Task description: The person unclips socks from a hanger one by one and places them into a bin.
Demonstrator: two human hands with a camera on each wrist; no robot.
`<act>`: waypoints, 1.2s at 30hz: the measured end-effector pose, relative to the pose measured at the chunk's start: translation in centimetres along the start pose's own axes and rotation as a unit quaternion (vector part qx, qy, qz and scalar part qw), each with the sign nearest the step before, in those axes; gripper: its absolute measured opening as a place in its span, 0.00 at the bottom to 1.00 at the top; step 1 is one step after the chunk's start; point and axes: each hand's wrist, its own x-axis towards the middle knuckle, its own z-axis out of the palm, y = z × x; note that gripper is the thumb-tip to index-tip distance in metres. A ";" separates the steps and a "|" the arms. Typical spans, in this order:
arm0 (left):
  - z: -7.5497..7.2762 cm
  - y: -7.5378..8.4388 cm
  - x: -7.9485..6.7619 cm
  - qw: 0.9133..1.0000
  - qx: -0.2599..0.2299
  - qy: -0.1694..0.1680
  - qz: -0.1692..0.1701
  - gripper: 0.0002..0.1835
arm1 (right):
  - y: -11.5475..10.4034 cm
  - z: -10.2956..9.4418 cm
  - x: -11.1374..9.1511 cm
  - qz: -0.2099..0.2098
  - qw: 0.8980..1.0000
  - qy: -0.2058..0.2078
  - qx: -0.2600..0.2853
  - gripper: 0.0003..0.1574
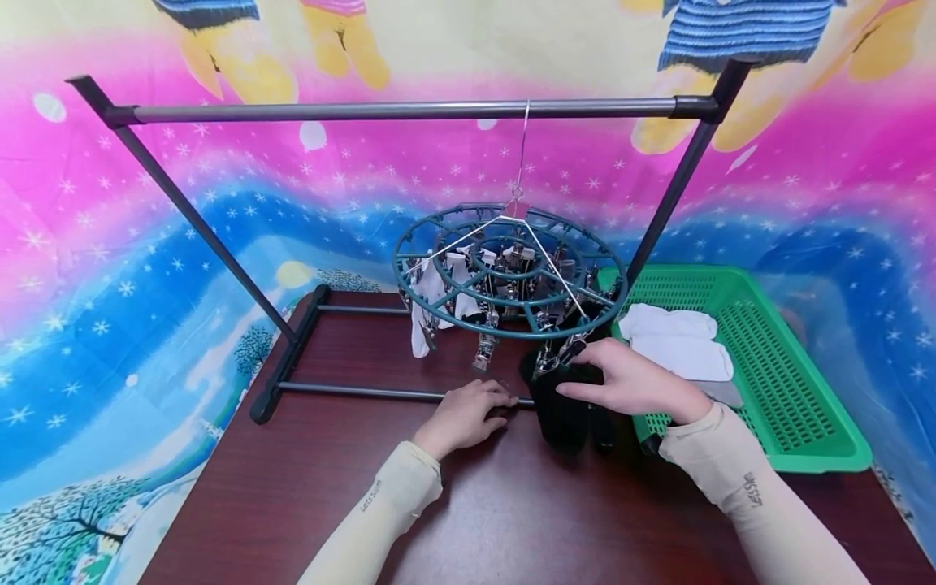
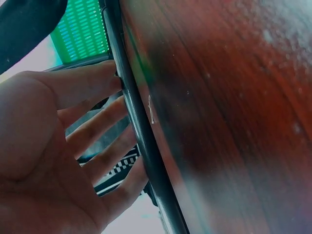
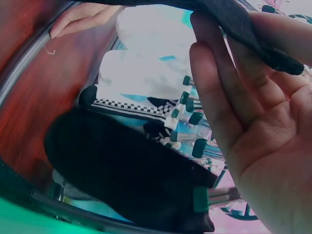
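A person's left hand rests with its fingers extended against the slim dark metal lower rail of a free-standing rack, apart from the right hand, whose thumb and fingers pinch a soft black fabric sock at the near right edge of a round dark-green multi-ring hanger. Another black sock hangs from a metal clip with a green tip just beside it. The hanger hangs by a thin metal hook from the rack's grey metal top bar; white socks with dark patterned parts are clipped farther left. To the right, a green perforated plastic basket holds folded white socks and a grey piece. Rack and basket stand on a reddish-brown wooden table, before a brightly printed snow-scene cloth.
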 end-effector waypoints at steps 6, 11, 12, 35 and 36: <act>0.1 0.0 0.0 1.000 -0.012 0.007 -0.002 0.19 | 0.0 0.5 0.3 -0.010 1.000 -0.009 -0.018 0.19; -0.2 0.5 -0.3 0.998 0.001 0.050 0.023 0.17 | -0.2 0.9 0.6 -0.003 1.000 -0.025 -0.018 0.09; -0.4 0.7 -0.4 0.997 0.008 0.064 0.036 0.17 | -0.2 0.9 0.6 0.001 0.999 -0.027 -0.020 0.09; -7.2 7.2 -2.1 0.909 -0.166 0.360 0.126 0.21 | -1.0 2.0 1.5 -0.046 0.998 -0.042 -0.020 0.13; -7.2 7.2 -1.9 0.916 -0.166 0.347 0.115 0.22 | -1.0 2.0 1.5 -0.046 0.998 -0.039 -0.024 0.12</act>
